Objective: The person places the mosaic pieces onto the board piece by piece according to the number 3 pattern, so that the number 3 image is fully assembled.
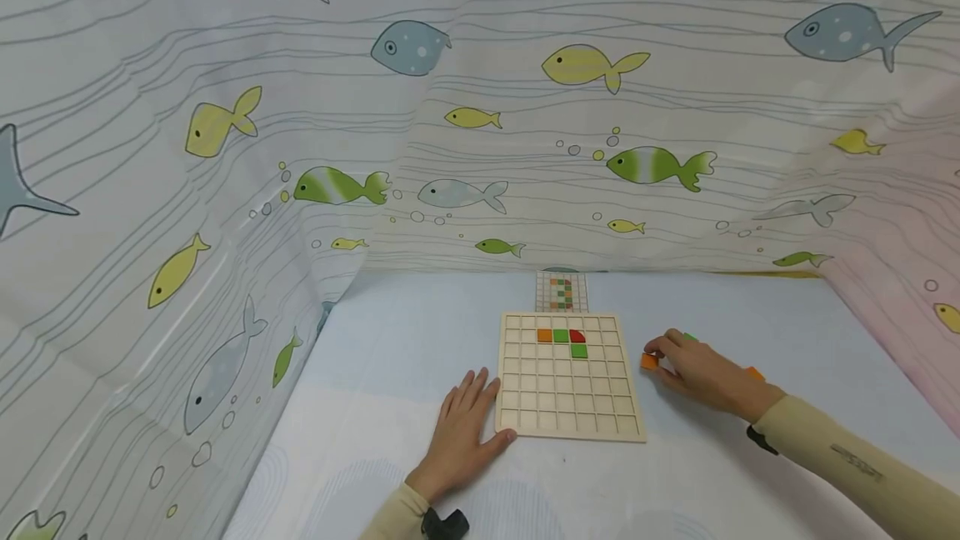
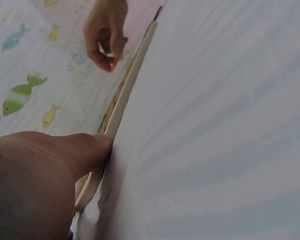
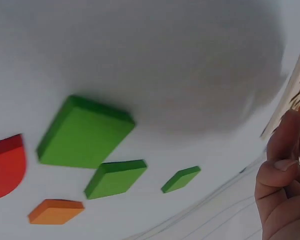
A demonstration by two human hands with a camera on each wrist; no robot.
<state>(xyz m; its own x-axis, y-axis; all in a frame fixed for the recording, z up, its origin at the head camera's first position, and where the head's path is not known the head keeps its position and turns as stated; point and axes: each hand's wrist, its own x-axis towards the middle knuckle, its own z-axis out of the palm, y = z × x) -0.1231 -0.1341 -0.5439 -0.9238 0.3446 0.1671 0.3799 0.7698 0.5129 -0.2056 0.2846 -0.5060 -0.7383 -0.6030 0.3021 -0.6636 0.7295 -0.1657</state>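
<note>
A wooden grid board (image 1: 562, 398) lies on the table, with an orange square tile (image 1: 545, 336), a green tile (image 1: 561, 336) and a red rounded tile (image 1: 577, 336) in one row. Another green tile (image 1: 579, 351) sits just below the red one. My left hand (image 1: 467, 432) rests at the board's lower left corner, fingers extended, thumb touching its edge in the left wrist view. To the right of the board, my right hand (image 1: 701, 373) pinches an orange square tile (image 1: 649, 362) between thumb and fingertips, above the table.
Behind the board lies a small pattern card (image 1: 562, 292) showing a gridded design. Loose green tiles (image 3: 85, 135), a red rounded tile (image 3: 7, 165) and an orange tile (image 3: 55, 212) lie near my right hand. A fish-print curtain (image 1: 480, 148) surrounds the table's back and sides.
</note>
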